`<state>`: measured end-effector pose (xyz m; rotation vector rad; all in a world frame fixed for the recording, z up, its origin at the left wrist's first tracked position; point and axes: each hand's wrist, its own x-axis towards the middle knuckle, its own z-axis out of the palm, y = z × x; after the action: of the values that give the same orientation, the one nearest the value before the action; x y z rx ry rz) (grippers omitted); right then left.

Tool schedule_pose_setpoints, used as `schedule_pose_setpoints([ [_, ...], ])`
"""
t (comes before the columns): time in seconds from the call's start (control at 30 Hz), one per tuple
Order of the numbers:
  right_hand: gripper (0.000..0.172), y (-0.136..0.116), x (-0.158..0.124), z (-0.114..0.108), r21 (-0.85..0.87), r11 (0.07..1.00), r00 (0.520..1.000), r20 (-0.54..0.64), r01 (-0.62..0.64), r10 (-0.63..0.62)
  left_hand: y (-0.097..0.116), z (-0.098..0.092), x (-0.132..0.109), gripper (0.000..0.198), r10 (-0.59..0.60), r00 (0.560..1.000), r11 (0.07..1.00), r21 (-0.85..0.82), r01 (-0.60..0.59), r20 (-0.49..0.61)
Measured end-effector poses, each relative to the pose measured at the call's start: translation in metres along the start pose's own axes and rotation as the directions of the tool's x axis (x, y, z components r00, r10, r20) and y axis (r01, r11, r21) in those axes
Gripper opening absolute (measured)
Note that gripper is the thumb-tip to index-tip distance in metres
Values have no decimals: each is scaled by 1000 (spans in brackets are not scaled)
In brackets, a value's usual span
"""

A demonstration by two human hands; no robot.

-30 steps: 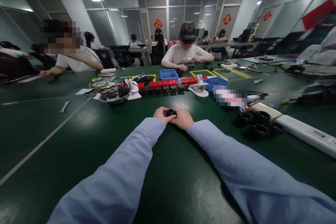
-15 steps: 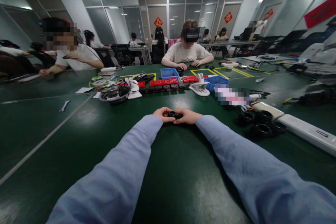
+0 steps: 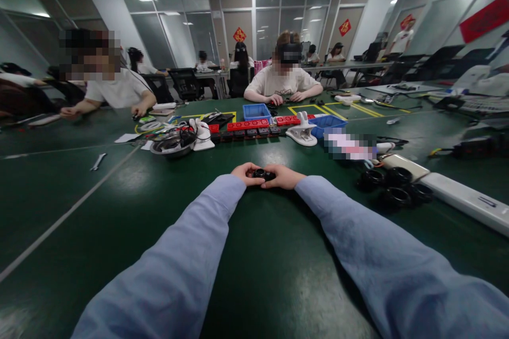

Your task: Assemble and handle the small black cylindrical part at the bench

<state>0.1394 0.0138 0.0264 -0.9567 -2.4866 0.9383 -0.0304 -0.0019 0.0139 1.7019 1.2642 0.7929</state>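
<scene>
A small black round part [image 3: 260,173] rests low over the green table [image 3: 119,196], straight ahead of me. My left hand [image 3: 245,173] grips its left side with curled fingers. From the right, my right hand [image 3: 284,176] pinches the same part. Both light-blue sleeves stretch forward across the table. The underside of the part is hidden by my fingers.
Several black rings [image 3: 392,188] lie to the right beside a long white bar [image 3: 461,198]. A metal bowl [image 3: 172,144], red strips [image 3: 247,125], white clamps [image 3: 302,132] and blue bins [image 3: 256,112] stand further back. People sit across the table. A wrench [image 3: 97,160] lies at left.
My right hand has turned and flattened a little, so more of the black part shows between my hands. The person at the left has reached a hand down to the table.
</scene>
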Motion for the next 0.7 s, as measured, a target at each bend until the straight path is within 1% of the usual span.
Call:
schedule_pose_setpoints([
  [0.2,28,0,0,0,-8,1000,1000,-4,-6,6,3,3,-2,47,-13,999,1000,-9,13,-39],
  [0.43,28,1,0,0,-22,1000,1000,-12,-6,5,5,3,-3,46,-23,999,999,-31,21,-39],
  [0.53,29,1,0,1,8,1000,1000,-18,-9,9,4,3,-2,45,-21,999,999,-28,20,-44],
  [0.63,31,2,1,3,46,999,999,-37,-23,25,3,4,0,44,-25,997,999,-27,23,-68],
  [0.7,32,3,1,5,28,999,997,-67,-45,47,2,6,1,44,-42,994,999,-37,38,-98],
])
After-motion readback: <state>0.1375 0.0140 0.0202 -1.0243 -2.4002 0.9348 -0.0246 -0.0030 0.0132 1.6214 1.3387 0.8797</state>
